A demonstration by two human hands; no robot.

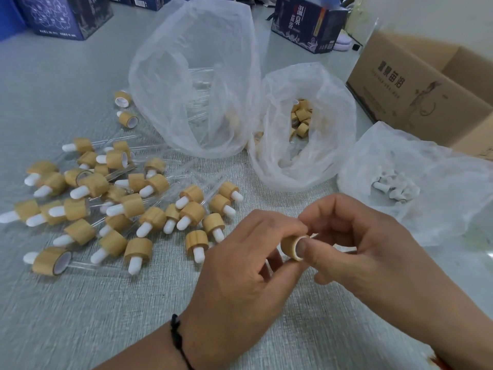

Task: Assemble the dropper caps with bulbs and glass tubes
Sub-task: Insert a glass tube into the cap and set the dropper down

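Bamboo-coloured dropper cap [293, 247] held above the table [80, 316] between both hands, open end turned toward the right. Gripped on its barrel by the curled fingers of the left hand [240, 265], thumb tip pressed at the rim. Right hand [357, 244] closed in from the other side — fingertips pinched at the cap's mouth on something thin and pale, too small to make out. A black cord [178, 340] around the left wrist.

Further out, to the left: a spread heap of finished droppers [128, 204] lying flat, white bulbs out of one end and clear glass tubes out of the other. Behind the hands, three open plastic bags — the tallest [197, 84] with glass tubes inside, the middle one [304, 129] with loose caps, the right one [416, 180] with white bulbs. Beyond that, an open cardboard carton [416, 92] at right and dark blue printed boxes [304, 25] along the far edge.
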